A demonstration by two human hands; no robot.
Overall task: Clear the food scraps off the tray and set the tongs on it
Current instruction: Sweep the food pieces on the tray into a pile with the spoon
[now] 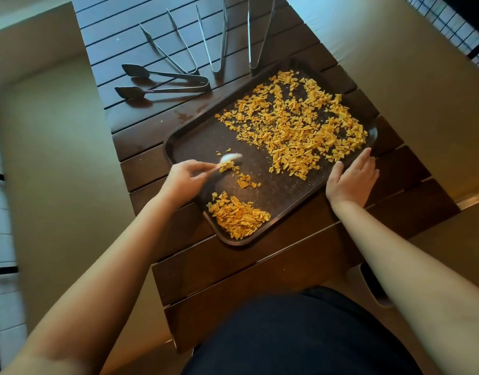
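Down at the bottom of the frame, two bare forearms reach out over a dark brown slatted wooden table [260, 269]. Left hand [185, 180], left of centre, fingers curled round a small pale brush [227, 160], its blurred whitish head down on the tray floor among a few loose flakes. Right hand [351, 180], right of centre, lies flat with straight fingers along the near right rim of the dark brown rectangular plastic tray [179, 147], gripping nothing.

The tray sits at an angle in the middle of the frame. At its lowest corner, a tight heap of orange-yellow crumbled food scraps [238, 216] is gathered just inside the rim. A few stray bits [245, 182] lie between that heap and the brush. The left part of the tray floor is mostly bare. Further up and to the right, a wide spread of the same orange scraps [298, 123] covers most of the far half, right out to the far rim.

Beyond the tray, on the table in the upper middle of the frame, four silver metal tongs fan out: spoon-ended tongs [162, 83] lying sideways at left, then slim tongs [176, 46], a third pair [215, 39], and a fourth pair [256, 36] upright at right, its hinge end just beside the tray's far corner. None is on the tray.
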